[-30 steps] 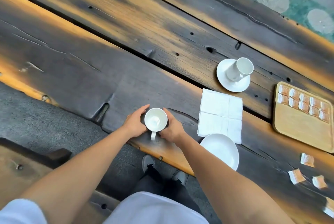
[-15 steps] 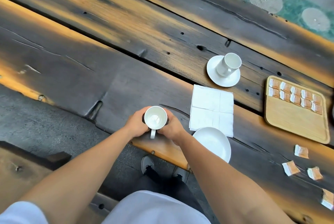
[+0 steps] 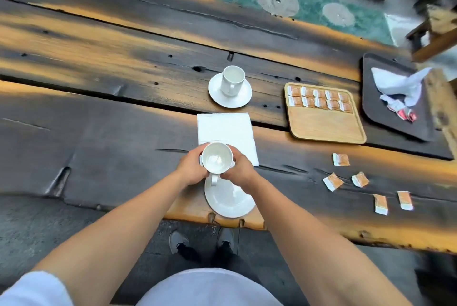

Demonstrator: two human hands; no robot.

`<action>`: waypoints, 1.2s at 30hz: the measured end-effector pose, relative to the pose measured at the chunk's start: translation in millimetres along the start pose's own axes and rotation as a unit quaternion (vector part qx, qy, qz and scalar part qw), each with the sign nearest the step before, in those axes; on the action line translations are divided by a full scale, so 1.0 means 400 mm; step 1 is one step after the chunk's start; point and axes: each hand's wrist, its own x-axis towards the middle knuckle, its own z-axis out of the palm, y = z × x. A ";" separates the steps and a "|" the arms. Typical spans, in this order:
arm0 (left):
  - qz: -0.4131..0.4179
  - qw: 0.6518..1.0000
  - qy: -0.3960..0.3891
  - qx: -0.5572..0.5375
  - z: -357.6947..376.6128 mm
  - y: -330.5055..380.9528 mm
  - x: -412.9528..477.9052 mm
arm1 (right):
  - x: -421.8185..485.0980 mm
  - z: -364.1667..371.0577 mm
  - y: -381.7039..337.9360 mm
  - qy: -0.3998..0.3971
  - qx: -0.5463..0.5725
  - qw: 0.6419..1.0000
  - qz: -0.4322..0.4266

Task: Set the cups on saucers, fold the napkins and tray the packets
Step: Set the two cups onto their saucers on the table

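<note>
1. Head view, hands: the left hand (image 3: 191, 169) and the right hand (image 3: 238, 169) wrap a white cup (image 3: 217, 157) from either side, fingers curled against its wall. The cup is upright, mouth up, its handle pointing toward the person.
2. Head view, cup position: the held cup sits over the far edge of an empty saucer (image 3: 228, 198) near the table's front edge. Whether its base touches the saucer cannot be told.
3. Head view, napkin: a flat white napkin (image 3: 225, 130) lies just behind the hands, its near edge partly hidden by them.
4. Head view, second set: farther back, another cup (image 3: 232, 81) stands on its saucer (image 3: 241, 99), handle toward the person.
5. Head view, packets: to the right a wooden tray (image 3: 326, 125) holds two rows of packets (image 3: 320, 98) along its far side. Five loose packets (image 3: 340, 159) lie on the table (image 3: 99, 132) nearer the person, well apart from the tray.
6. Head view, far right: a dark tray (image 3: 376, 113) carries crumpled white paper (image 3: 398, 85) and a small red wrapper (image 3: 405, 115).
</note>
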 end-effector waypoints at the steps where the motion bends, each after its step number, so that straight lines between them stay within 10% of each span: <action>1: 0.006 1.000 -0.008 0.001 0.025 0.019 0.006 | -0.009 -0.028 0.011 0.005 0.008 1.000 0.004; 36: -0.054 0.997 -0.027 0.039 0.264 -0.040 -0.015 | -0.047 -0.108 0.232 -0.006 0.051 0.994 0.093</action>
